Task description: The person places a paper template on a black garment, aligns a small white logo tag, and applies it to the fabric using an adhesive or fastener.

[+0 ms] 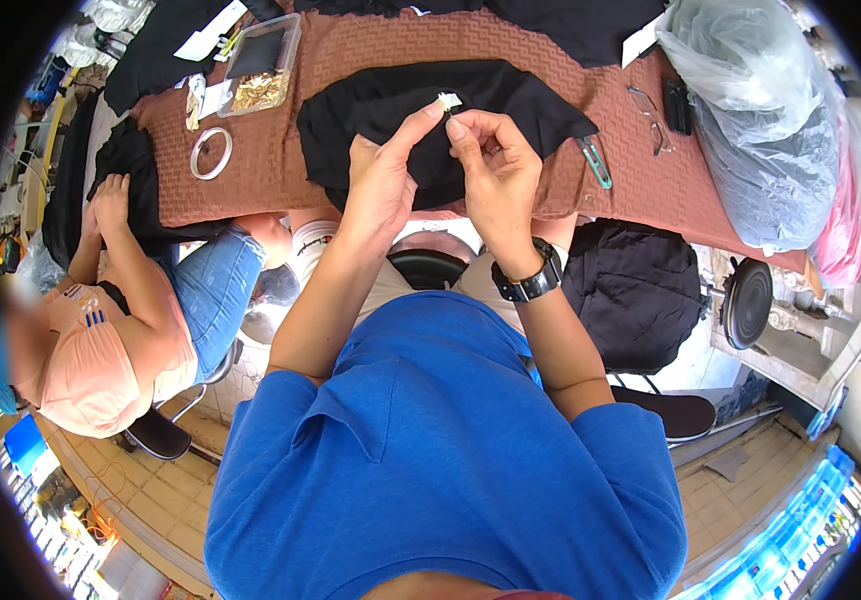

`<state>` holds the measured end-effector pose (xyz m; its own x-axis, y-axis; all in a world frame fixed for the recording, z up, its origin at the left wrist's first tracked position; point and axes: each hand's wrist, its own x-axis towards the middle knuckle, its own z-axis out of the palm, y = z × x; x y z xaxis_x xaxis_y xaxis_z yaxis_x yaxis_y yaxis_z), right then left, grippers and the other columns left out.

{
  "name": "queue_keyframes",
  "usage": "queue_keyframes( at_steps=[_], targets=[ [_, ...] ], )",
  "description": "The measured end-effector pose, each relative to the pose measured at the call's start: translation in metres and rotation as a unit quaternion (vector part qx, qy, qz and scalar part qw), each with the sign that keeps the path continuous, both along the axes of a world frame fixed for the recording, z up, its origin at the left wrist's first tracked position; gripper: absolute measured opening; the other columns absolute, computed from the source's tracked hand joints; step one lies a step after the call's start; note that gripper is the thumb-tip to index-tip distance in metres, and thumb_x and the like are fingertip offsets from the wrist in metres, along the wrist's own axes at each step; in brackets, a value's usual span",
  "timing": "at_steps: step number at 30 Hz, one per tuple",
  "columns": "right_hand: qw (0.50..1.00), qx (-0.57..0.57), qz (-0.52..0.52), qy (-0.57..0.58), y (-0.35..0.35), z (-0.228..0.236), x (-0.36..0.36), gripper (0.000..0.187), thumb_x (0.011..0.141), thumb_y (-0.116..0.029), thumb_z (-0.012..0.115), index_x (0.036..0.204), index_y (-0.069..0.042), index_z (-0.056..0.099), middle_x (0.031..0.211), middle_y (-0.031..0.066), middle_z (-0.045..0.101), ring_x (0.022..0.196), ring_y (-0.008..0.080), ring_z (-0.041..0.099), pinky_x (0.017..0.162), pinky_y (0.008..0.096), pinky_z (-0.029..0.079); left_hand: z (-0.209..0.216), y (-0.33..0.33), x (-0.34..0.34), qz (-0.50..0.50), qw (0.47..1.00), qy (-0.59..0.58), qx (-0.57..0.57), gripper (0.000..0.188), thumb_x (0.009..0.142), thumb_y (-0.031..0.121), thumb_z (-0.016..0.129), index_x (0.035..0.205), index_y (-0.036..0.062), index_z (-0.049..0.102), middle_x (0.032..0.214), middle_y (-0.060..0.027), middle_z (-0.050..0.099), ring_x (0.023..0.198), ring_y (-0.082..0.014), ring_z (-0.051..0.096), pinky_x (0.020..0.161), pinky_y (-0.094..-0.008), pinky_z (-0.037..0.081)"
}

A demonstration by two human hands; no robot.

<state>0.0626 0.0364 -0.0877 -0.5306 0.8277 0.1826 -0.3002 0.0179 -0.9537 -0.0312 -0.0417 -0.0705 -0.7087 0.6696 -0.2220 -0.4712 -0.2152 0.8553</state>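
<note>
My left hand (pixel 382 185) pinches a small white tag (pixel 450 101) between thumb and fingertips. Beside it, my right hand (pixel 498 170) is closed too, its thumb and forefinger pressed together just below the tag. What those right fingertips hold is too small to make out; a dark bit shows between the two hands. Both hands are raised over a black cloth piece (pixel 350 112) spread on the table in front of me. To the right of the cloth lies a pair of green thread snips (pixel 595 162).
The table has a brown cloth (pixel 640 195). At its left are a clear box (pixel 290 40) with gold-coloured pieces and a white ring (pixel 211 153). Eyeglasses (pixel 655 120) and a large plastic bag (pixel 760 130) lie right. A co-worker (pixel 120 340) sits at left, hands together.
</note>
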Motion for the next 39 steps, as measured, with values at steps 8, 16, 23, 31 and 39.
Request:
queue_keyframes(
  at_steps=[8, 16, 23, 31, 39],
  targets=[
    [0.998, -0.054, 0.027, 0.009, 0.000, 0.002, 0.002, 0.008, 0.093, -0.001, 0.074, 0.100, 0.001, 0.072, 0.091, -0.0004, 0.063, 0.078, 0.0048, 0.057, 0.069, 0.0209, 0.047, 0.009, 0.003, 0.003, 0.017, 0.999, -0.018, 0.028, 0.017, 0.091, 0.010, 0.076, 0.104, -0.0006, 0.076, 0.097, -0.0019, 0.074, 0.088, -0.0056, 0.065, 0.078, -0.0226, 0.050],
    [0.999, -0.037, 0.027, 0.024, 0.001, -0.003, -0.001, 0.007, 0.094, 0.000, 0.072, 0.101, 0.002, 0.073, 0.091, -0.0013, 0.060, 0.079, 0.0048, 0.055, 0.071, 0.0211, 0.046, 0.006, 0.000, 0.000, 0.007, 0.999, -0.021, 0.029, 0.016, 0.091, 0.009, 0.076, 0.104, -0.0006, 0.076, 0.097, -0.0019, 0.074, 0.088, -0.0058, 0.066, 0.078, -0.0231, 0.051],
    [0.996, -0.077, 0.031, 0.013, 0.000, 0.002, -0.001, 0.008, 0.094, -0.002, 0.073, 0.100, 0.002, 0.072, 0.093, 0.0021, 0.068, 0.080, 0.0047, 0.057, 0.072, 0.0212, 0.048, 0.003, 0.001, 0.000, 0.011, 0.999, -0.005, 0.030, 0.015, 0.090, 0.008, 0.076, 0.103, -0.0002, 0.076, 0.097, -0.0010, 0.074, 0.086, -0.0049, 0.065, 0.076, -0.0226, 0.050],
    [0.997, -0.043, 0.020, 0.069, 0.000, 0.000, -0.002, 0.012, 0.094, -0.003, 0.073, 0.104, 0.001, 0.069, 0.094, 0.0022, 0.069, 0.082, 0.0069, 0.062, 0.073, 0.0223, 0.051, 0.002, 0.001, 0.000, 0.027, 0.999, 0.004, 0.026, 0.013, 0.088, 0.007, 0.077, 0.098, -0.0021, 0.077, 0.092, -0.0028, 0.075, 0.084, -0.0067, 0.067, 0.078, -0.0229, 0.052],
    [0.914, 0.369, 0.068, -0.155, 0.048, 0.044, 0.000, 0.016, 0.088, -0.014, 0.076, 0.101, -0.005, 0.074, 0.102, 0.0121, 0.056, 0.097, 0.0294, 0.058, 0.087, 0.0383, 0.048, -0.001, 0.003, -0.006, 0.051, 0.991, 0.120, 0.018, 0.015, 0.088, 0.006, 0.077, 0.100, -0.0029, 0.078, 0.096, -0.0049, 0.077, 0.086, -0.0072, 0.069, 0.081, -0.0223, 0.053]
  ],
)
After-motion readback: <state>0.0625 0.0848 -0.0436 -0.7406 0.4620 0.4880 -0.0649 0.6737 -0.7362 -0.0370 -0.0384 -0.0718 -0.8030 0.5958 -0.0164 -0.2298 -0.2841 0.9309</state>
